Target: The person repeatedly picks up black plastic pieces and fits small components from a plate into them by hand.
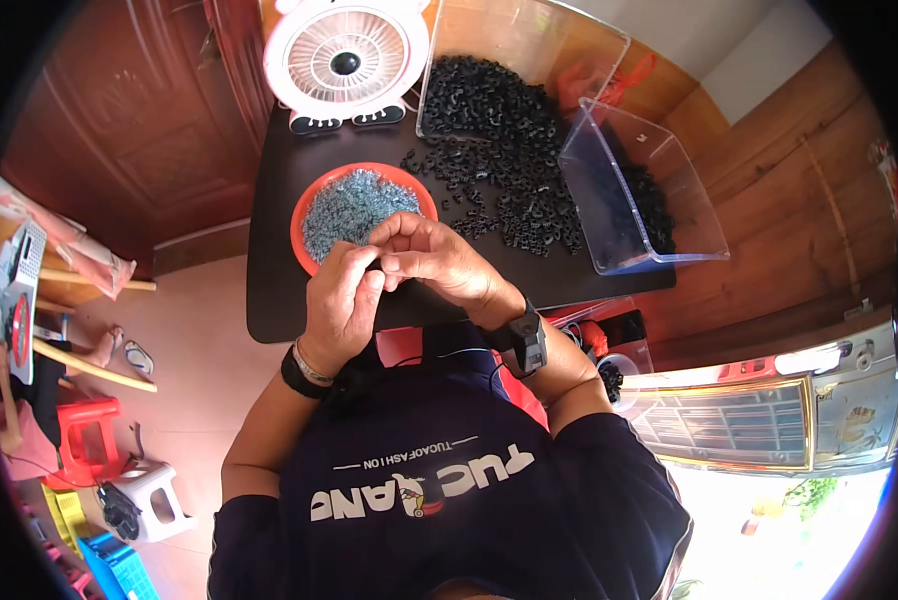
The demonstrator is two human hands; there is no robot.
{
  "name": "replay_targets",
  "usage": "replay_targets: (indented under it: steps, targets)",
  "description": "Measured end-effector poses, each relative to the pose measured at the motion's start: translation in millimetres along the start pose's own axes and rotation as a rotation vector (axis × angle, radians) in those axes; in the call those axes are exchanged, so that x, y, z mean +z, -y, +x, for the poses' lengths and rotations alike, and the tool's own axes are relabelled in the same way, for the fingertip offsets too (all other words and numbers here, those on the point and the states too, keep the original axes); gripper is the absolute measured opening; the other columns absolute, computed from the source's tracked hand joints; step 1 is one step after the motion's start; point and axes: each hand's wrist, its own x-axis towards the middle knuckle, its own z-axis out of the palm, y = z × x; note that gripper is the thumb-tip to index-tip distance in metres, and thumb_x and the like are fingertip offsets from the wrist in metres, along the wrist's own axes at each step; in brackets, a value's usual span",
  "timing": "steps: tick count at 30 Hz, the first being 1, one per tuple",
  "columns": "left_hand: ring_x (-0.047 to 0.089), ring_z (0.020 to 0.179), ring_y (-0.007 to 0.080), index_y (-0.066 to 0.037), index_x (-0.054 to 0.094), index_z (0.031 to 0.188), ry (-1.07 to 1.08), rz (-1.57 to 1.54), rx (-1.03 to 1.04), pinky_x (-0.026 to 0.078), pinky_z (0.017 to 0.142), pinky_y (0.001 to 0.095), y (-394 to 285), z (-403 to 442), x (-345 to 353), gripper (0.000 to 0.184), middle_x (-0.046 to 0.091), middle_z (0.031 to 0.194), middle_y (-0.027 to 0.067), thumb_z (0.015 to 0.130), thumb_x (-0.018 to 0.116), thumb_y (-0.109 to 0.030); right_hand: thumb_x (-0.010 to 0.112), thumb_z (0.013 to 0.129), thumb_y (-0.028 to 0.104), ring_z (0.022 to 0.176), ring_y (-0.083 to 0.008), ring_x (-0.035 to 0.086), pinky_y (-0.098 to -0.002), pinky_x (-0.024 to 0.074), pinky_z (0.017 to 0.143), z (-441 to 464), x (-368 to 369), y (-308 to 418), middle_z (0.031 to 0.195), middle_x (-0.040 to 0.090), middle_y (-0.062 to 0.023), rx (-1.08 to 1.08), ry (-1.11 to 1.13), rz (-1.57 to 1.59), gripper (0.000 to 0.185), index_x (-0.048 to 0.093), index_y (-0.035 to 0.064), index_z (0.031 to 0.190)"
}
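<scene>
My left hand (341, 303) and my right hand (437, 258) meet in front of my chest, over the near edge of the dark table. Their fingertips are pinched together around a small black piece (376, 264), mostly covered by the fingers. Whether both hands grip it, and its exact kind, I cannot make out. Just beyond my fingers sits a round red bowl (298, 232) full of small silvery-grey metal pieces, too small to name surely. Right of the bowl, many small black curved plastic pieces (514, 185) lie in a spread heap on the table.
A clear bin (621, 62) lies at the back, black pieces spilling from it. Another clear bin (691, 205) holds more at the right. A pink-white fan (347, 62) stands at the back left. Stools (159, 505) are on the floor at left, near another person's foot (107, 347).
</scene>
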Motion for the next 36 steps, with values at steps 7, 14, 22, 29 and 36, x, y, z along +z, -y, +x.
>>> replay_targets:
  steps: [7, 14, 22, 29, 36]
  targets:
    - [0.057, 0.068, 0.0255, 0.001, 0.056, 0.102, -0.031, -0.019, -0.092, 0.047, 0.062, 0.0337, 16, -18, -7, 0.015, 0.055, 0.080, 0.0124, 0.095, 0.053, -0.012, 0.068, 0.091, 0.020, 0.078, -0.0113, 0.063, -0.0248, 0.0523, 0.072, 13, 13, -6, 0.090, 0.064, -0.0038, 0.066, -0.021, -0.047, 0.027, 0.059, 0.0017, 0.108]
    - [0.050, 0.061, 0.0120, 0.002, 0.054, 0.100, -0.124, -0.274, -0.461, 0.041, 0.056, 0.0279, 34, -39, -23, 0.024, 0.053, 0.071, 0.0066, 0.098, 0.051, -0.022, 0.072, 0.079, 0.021, 0.085, -0.0336, 0.064, -0.0418, 0.0532, 0.075, 39, 1, 15, 0.095, 0.065, -0.0135, -0.396, -0.271, -1.513, 0.028, 0.067, 0.0058, 0.102]
    - [0.042, 0.057, 0.0067, -0.002, 0.050, 0.089, -0.123, -0.378, -0.571, 0.034, 0.052, 0.0236, 39, -46, -26, 0.029, 0.047, 0.064, 0.0008, 0.099, 0.047, -0.029, 0.070, 0.078, 0.011, 0.082, -0.0326, 0.063, -0.0421, 0.0525, 0.072, 59, -16, -7, 0.088, 0.061, -0.0112, -0.395, -0.189, -1.633, 0.013, 0.067, 0.0045, 0.088]
    - [0.044, 0.058, 0.0084, 0.000, 0.051, 0.089, -0.110, -0.349, -0.525, 0.036, 0.053, 0.0253, 39, -48, -26, 0.029, 0.047, 0.064, 0.0020, 0.099, 0.048, -0.027, 0.066, 0.080, 0.002, 0.079, -0.0326, 0.065, -0.0390, 0.0532, 0.069, 59, -31, -8, 0.086, 0.064, -0.0125, -0.495, -0.224, -1.486, 0.011, 0.067, 0.0034, 0.090]
    - [0.045, 0.061, 0.0085, 0.001, 0.052, 0.093, -0.099, -0.358, -0.486, 0.037, 0.056, 0.0251, 37, -48, -24, 0.026, 0.048, 0.066, 0.0020, 0.098, 0.049, -0.024, 0.066, 0.088, 0.003, 0.071, -0.0107, 0.060, -0.0248, 0.0501, 0.065, 52, -39, 3, 0.084, 0.066, -0.0045, -0.116, -0.302, -0.457, 0.011, 0.065, 0.0003, 0.098]
